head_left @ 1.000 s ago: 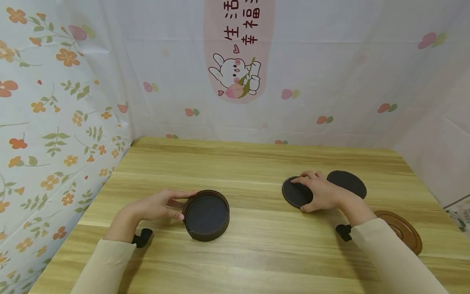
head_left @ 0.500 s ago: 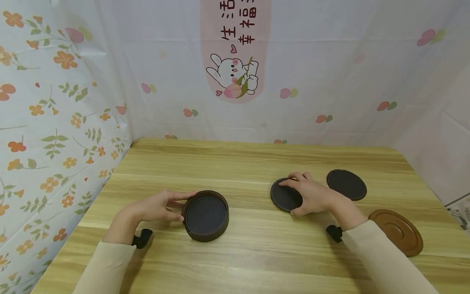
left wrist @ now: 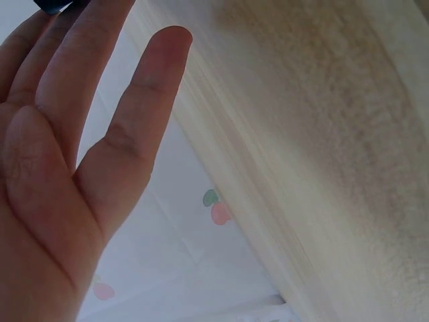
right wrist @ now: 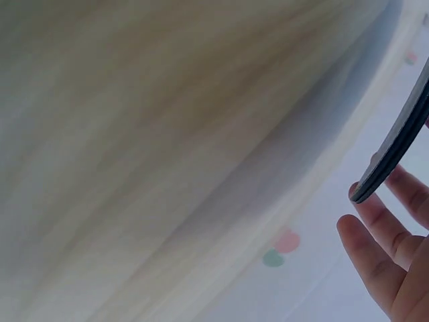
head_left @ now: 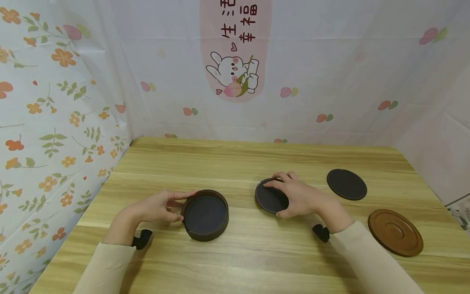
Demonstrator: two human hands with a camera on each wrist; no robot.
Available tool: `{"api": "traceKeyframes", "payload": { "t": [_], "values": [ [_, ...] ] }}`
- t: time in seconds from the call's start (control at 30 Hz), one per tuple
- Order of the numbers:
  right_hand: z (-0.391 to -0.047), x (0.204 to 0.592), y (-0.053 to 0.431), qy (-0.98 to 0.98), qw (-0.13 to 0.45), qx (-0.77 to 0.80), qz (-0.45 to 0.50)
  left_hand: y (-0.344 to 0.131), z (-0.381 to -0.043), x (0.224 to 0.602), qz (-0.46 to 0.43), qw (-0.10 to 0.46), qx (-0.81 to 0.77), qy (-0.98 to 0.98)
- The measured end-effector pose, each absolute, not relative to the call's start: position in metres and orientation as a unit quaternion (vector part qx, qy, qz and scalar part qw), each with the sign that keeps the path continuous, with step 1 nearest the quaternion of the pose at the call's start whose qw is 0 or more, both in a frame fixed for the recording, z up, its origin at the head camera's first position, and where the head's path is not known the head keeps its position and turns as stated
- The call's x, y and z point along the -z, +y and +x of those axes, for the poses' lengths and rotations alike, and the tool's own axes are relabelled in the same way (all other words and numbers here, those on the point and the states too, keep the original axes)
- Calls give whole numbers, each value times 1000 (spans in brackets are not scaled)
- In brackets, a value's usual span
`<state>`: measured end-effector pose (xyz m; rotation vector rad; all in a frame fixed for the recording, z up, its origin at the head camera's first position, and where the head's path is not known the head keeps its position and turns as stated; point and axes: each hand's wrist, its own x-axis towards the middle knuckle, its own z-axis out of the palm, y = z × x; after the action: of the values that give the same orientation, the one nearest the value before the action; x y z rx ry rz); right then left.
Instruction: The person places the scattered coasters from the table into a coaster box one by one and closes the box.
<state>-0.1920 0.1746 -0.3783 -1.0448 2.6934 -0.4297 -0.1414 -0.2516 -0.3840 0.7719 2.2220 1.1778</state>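
Observation:
A round dark brown coaster holder with low walls and a black inside stands left of centre on the wooden table. My left hand rests at its left side, forefinger stretched along the rim and thumb near the lower wall. In the left wrist view the thumb is straight, and only a dark bit of the holder shows. My right hand grips a black round coaster by its edges, right of the holder. The right wrist view shows the coaster's dark edge raised over the table, fingers below it.
Another black round coaster lies at the back right. Nearer, a brown disc with a ringed centre lies on the table. Black wrist camera mounts stick out at both wrists. Patterned cloth hangs behind and at the left.
My right hand has carried the black coaster leftward, toward the holder, leaving the other coaster and the brown disc fully in view. The left hand and the holder have stayed put.

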Motion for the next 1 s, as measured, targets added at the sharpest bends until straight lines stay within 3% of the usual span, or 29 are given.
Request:
{"api": "traceKeyframes", "payload": {
  "t": [1.0],
  "values": [
    [-172,360,111,883,115,170,-421,-252,-139,379,275,250,-416,830]
  ]
}}
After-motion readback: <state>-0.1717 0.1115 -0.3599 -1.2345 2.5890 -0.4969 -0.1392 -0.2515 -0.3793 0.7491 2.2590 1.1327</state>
